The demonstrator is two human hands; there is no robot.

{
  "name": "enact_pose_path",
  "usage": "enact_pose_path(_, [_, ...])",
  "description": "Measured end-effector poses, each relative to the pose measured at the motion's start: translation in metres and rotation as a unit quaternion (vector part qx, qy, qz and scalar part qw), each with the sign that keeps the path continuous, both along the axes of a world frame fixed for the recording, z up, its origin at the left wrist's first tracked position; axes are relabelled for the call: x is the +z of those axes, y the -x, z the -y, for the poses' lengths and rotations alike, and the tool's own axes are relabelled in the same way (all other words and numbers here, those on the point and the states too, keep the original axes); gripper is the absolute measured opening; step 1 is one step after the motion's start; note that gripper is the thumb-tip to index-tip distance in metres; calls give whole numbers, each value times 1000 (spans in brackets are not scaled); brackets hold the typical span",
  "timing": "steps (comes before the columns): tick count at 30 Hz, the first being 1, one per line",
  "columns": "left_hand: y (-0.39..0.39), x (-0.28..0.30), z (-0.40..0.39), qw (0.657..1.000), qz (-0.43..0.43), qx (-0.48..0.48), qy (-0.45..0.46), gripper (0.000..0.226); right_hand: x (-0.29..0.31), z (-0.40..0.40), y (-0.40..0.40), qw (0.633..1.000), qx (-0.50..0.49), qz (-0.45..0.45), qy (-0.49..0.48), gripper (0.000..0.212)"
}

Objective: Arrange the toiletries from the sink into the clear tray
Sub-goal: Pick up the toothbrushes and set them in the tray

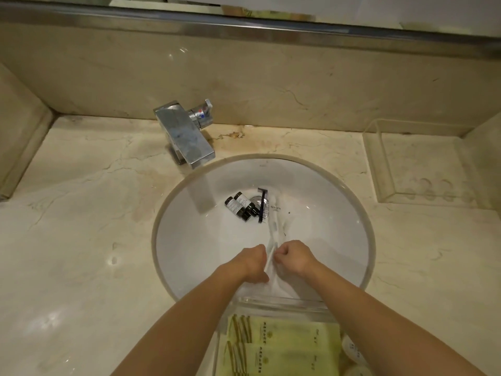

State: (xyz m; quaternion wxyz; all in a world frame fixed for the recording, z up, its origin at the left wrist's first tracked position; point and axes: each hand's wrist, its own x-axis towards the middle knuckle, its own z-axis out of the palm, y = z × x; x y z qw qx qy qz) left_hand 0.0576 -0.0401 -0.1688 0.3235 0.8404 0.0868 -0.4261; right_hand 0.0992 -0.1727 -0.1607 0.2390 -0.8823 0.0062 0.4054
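- Head view shows two white toothbrushes (273, 234) in clear wrappers lying up the near slope of the sink (189, 240), at centre frame, their far ends near the drain.
- Both hands meet at the near ends: the left hand (250, 263) has its fingers curled round one handle, the right hand (294, 257) pinches the wrapper just beside it.
- Farther in, at the bowl's bottom, lie two small dark bottles (240, 205) side by side and a razor (262, 206), touching the brushes' wrapping.
- A clear tray (271, 303) sits at the lower edge of the frame, under the forearms, already holding yellow-green sachets (282, 346).
- Another clear tray (379, 164) stands on the counter at the right.
- A chrome faucet (187, 137) stands upper left of the bowl.
- To do this well, I judge the brushes should be lifted together, grips kept firm on the slippery wrap, and drawn back without dragging the razor along.
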Motion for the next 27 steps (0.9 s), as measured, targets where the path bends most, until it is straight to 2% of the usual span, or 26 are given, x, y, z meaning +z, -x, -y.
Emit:
enact_pose_path(2, [-1,-1,4,1000,-2,3,-11,34,4,4,2,999,-32,5,-15,38])
enact_pose_path(6, [-5,5,0,999,-12,26,-16,41,14,12,-2,990,-119,48,-55,16])
enact_pose_path(8, [-10,11,-7,998,-20,58,1,42,19,15,-5,976,-196,-2,-91,34])
enact_pose_path(10, [-13,20,-13,995,-22,94,36,18,27,16,-8,943,-277,-86,-164,58])
enact_pose_path(11, [-14,25,-16,991,-22,119,53,14,33,15,-7,926,-302,-110,-196,63])
enact_pose_path(13, [-14,37,-21,979,-30,177,93,23,47,11,-5,907,-322,-117,-244,60])
enact_pose_path(15, [-10,53,-24,960,-55,230,148,20,63,5,2,901,-315,-95,-282,54])
enact_pose_path(17, [-8,70,-25,935,-71,278,206,24,79,-1,11,911,-284,-51,-296,47])
enact_pose_path(19, [-7,87,-27,915,-55,329,227,28,92,-6,21,923,-247,5,-294,39])
enact_pose_path(22, [-6,111,-31,884,-64,386,256,19,106,-12,38,935,-205,61,-282,34])
enact_pose_path(25, [-5,133,-36,897,-47,356,260,19,122,-15,50,938,-169,74,-293,37])
enact_pose_path(27, [-1,151,-39,920,-27,299,254,7,132,-11,55,949,-101,88,-286,44])
